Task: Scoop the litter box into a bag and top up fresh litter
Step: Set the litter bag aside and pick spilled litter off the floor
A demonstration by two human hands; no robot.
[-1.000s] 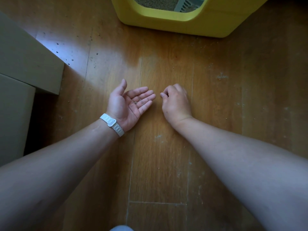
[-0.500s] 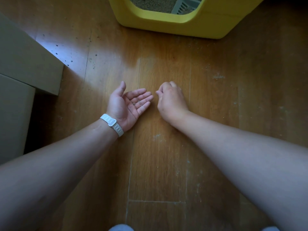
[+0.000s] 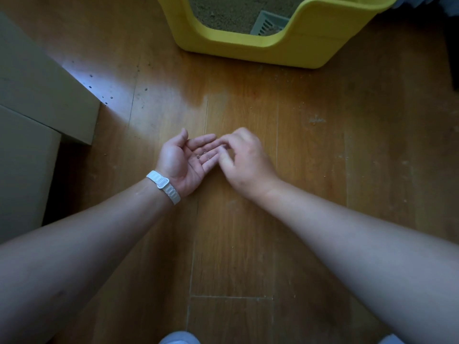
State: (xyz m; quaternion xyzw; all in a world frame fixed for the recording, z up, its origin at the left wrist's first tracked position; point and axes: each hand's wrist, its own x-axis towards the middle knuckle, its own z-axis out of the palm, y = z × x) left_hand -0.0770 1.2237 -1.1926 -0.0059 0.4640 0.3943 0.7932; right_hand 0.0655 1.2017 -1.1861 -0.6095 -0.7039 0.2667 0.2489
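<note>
- Looking down through the head camera, I hold my left hand (image 3: 188, 161) palm up and spread, low over the wooden floor (image 3: 310, 194), with a few stray litter grains (image 3: 201, 155) lying at the base of its fingers.
- My right hand (image 3: 244, 161) sits just to the right of it, back up, thumb and fingers drawn into a pinch right at the left fingertips; motion blur keeps me from telling whether a grain is held in that pinch.
- The relation that counts: the yellow litter box (image 3: 248, 49) lies straight ahead of both hands, well apart from them, its low entry lip facing me and its long side running left to right. My right hand is slightly nearer to it.
- Inside the box I see pale sandy litter (image 3: 223, 13) and a grey slotted scoop (image 3: 268, 24) lying on it near the entry.
- More loose grains dot the floor to the right and near the box front.
- I judge this a floor tidy-up, grains gathered into my left palm; no bag is in view.
- A cardboard box (image 3: 37, 95) stands at my left, and a white wristband (image 3: 164, 186) circles my left wrist.
</note>
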